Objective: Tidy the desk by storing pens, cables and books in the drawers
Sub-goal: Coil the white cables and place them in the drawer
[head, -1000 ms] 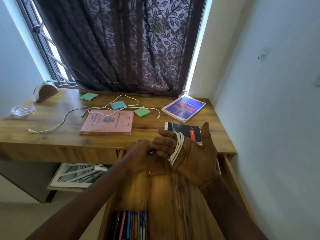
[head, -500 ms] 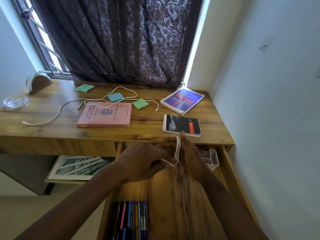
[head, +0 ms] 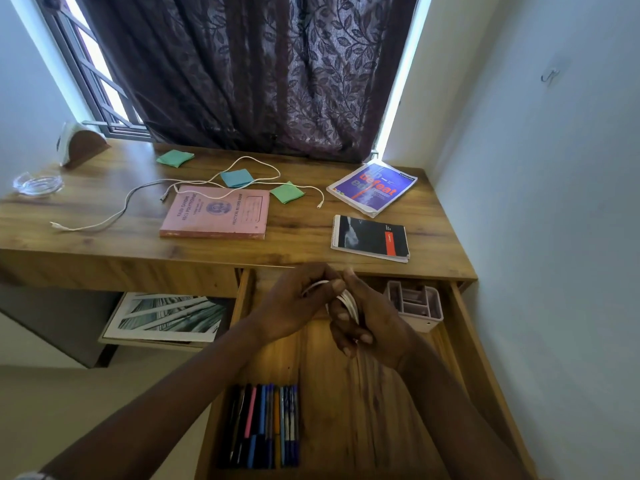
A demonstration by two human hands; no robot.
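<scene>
Both hands meet above the open wooden drawer (head: 485, 368). A coiled white cable (head: 349, 301) is wound round the fingers of my right hand (head: 372, 323), which curl over it. My left hand (head: 296, 301) pinches a strand of that coil at its top. Several pens (head: 265, 424) lie side by side at the drawer's near left. On the desk (head: 104, 237) lie a second loose white cable (head: 138, 199), a pink record book (head: 216, 212), a black spiral notebook (head: 371, 238) and a blue book (head: 374, 188).
A white compartment organiser (head: 415, 304) sits in the drawer's far right corner. Three folded paper squares (head: 237, 177) lie among the loose cable. A glass dish (head: 36, 183) and a wooden holder (head: 81, 148) stand at the desk's far left. A picture (head: 166, 317) lies under the desk.
My right hand has turned from palm-up to fingers curled over the coil and dropped over the drawer. My left hand moved up to pinch the cable at the coil's top.
</scene>
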